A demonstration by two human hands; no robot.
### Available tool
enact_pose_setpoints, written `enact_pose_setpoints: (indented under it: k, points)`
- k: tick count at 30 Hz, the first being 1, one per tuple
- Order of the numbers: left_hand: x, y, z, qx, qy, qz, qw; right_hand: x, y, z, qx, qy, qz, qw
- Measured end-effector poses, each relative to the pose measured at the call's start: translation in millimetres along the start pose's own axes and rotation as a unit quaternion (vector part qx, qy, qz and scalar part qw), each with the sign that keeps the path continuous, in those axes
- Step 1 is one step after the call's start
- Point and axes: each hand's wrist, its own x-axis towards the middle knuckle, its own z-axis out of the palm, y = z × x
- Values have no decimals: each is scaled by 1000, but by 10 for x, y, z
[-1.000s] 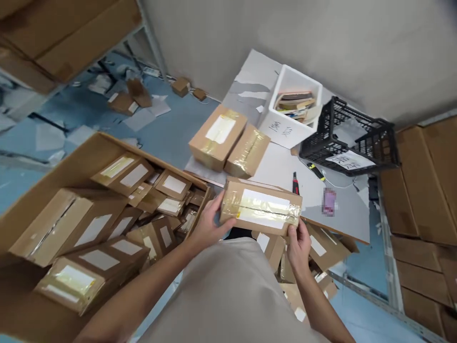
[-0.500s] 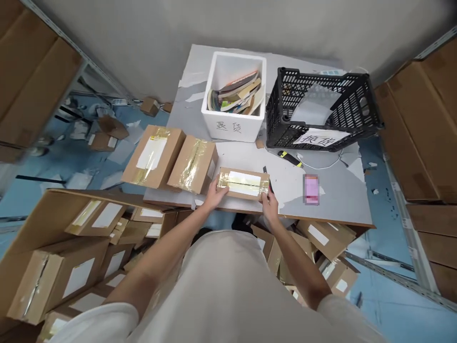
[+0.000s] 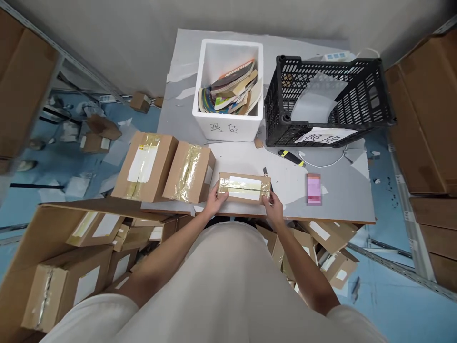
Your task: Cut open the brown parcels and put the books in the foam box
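The grey-topped table [image 3: 342,190] spans the middle, its near edge partly covered by the person's arms. At lower left, a large open carton [image 3: 26,252] is cut off by the frame, and the left arm hides some of the parcels inside. The black crate [image 3: 276,109] holds a pale sheet, its underside out of sight; the books in the white foam box [image 3: 228,131] overlap, their titles hard to read. Two taped boxes, a bigger [image 3: 143,166] and a smaller [image 3: 189,174], stand left of the small taped box [image 3: 244,187], which is above the table's near edge; whether it touches the tabletop I cannot tell. The left hand [image 3: 214,201] and right hand [image 3: 274,208] grip its ends, thumbs on the near side, other fingers mostly hidden. A pink item [image 3: 313,189] is pixelated; a dark knife [image 3: 265,170] is partly covered by the held box.
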Motion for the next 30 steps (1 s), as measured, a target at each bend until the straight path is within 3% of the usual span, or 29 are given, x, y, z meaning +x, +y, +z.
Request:
enact_pose_setpoints:
  k: [4,8,13,19,23,26,30]
  points:
    - [12,12,5,31,-28,5,999,22,-5,-7,-7,18,2,1000]
    - [11,11,17,30,-34,-32,998,67,-22,20,4,21,5,1000]
    - [-60,-18,42,0,-26,-31,999,7,65,30,14,29,-5,999]
    - [-101,-218,-46,-15,-67,10,998,-35,400,-86,89,-41,-39,994]
    - [-56,-353,-66,-14,-101,29,994,77,455,-60,47,-108,-41,992]
    - [-34,-330,-38,-34,-76,17,996,135,348,-23,18,-102,-58,993]
    - [-27,-150,-55,12,19,-3,1000,167,173,-28,-38,-79,-73,993]
